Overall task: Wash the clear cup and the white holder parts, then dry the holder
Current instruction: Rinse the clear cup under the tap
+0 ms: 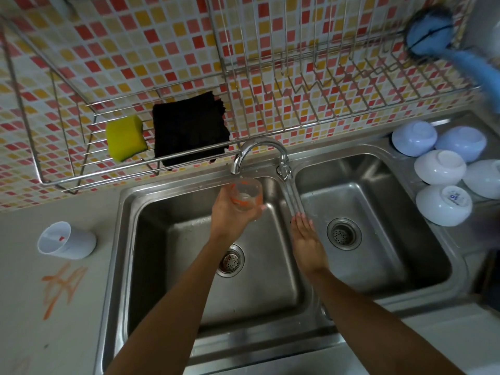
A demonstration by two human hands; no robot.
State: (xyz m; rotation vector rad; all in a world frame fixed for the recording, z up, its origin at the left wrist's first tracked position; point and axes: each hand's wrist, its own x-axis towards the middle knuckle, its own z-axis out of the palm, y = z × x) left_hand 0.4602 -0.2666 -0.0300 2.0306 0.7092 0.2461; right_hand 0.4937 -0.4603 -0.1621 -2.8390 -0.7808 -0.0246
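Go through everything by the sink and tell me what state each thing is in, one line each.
Clear cup: held upright under the spout, in the left basin.
Left hand: closed around the cup.
Right hand: open, flat, empty, on the divider.
Faucet: no stream visible.
White holder: tipped on the counter, untouched.
Yellow sponge: in the wire rack.
Black cloth: in the rack, unused.
White bowls: upside down.

I see a double sink (pixel 127 239) in the middle, its faucet (pixel 257 151) at the far edge between the basins. Left of it on the counter (pixel 54 307) stands a holder (pixel 66 240); upturned bowls (pixel 443 205) sit right. A wall rack (pixel 67 147) behind carries a sponge (pixel 125 138) left of a cloth (pixel 189 131).
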